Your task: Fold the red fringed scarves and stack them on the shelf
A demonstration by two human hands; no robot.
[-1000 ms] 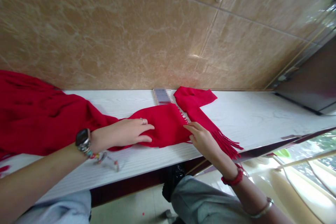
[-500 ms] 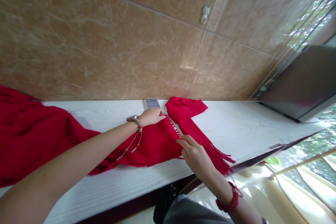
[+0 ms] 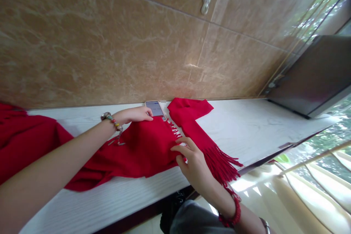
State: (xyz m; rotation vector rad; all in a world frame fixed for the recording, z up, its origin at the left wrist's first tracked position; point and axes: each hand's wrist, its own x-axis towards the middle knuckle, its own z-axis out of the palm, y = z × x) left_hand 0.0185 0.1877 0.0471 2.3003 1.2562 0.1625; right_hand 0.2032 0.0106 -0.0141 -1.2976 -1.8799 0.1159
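A long red fringed scarf stretches across the white counter, with a short fringe at its right end. At its far edge, my left hand has its fingers curled onto the cloth, close to a phone. My right hand is over the near corner of the fringed end, its fingers bent but apart; whether the fingertips touch the cloth I cannot tell. Just right of that end, a narrower folded red piece with long tassels lies on the counter. Whether the two red pieces join is unclear.
The white counter runs along a brown tiled wall with a small white hook. A dark boxy appliance stands at the right end. Below the near edge are my knee and a sunlit floor.
My left hand has shifted left along the scarf's far edge, showing more of the phone. My right hand's fingers, pinched at the fringe before, have spread apart. The camera view has shifted slightly.
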